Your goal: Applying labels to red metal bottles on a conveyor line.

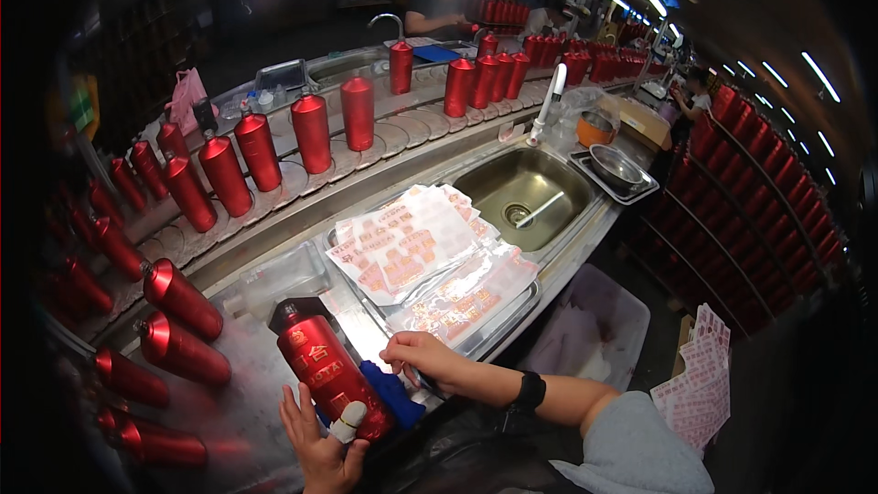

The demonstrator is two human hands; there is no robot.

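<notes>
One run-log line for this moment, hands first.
left hand: spread against red bottle | right hand: fingers curled near blue cloth, grip unclear | printed sheets: on tray beside sink

A metal bench carries red bottles, a blue cloth and a tray.
</notes>
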